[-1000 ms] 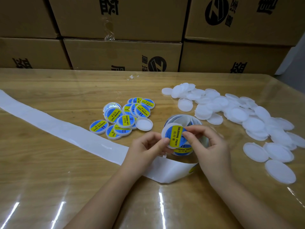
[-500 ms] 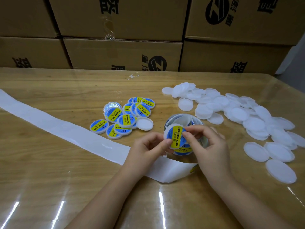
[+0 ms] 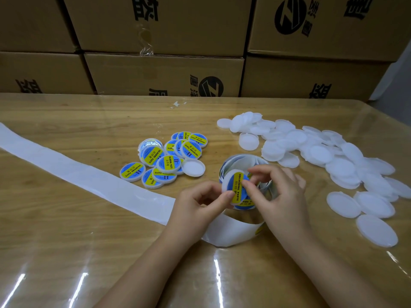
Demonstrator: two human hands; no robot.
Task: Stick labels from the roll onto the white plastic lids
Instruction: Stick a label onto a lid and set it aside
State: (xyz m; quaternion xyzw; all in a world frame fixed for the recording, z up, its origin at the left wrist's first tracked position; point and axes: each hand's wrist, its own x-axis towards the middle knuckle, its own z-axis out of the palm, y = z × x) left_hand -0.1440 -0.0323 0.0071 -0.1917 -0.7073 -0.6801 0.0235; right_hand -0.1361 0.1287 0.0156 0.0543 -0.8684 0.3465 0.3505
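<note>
This looks like a small packing workshop or stockroom. Brown shipping cartons (image 3: pixel 164 74) with black printed logos are stacked in a wall right behind the wooden table (image 3: pixel 66 252), which lies under a clear plastic sheet. On it sits bulk handwork: a heap of blank white lids (image 3: pixel 320 154), a cluster of labelled lids (image 3: pixel 166 163) reading "SOLDERING PASTE", a label roll (image 3: pixel 235 161) and a long strip of bare backing paper (image 3: pixel 89 181).

Single head-worn view looks forward and down, close over the table (image 3: pixel 66 218)
</note>
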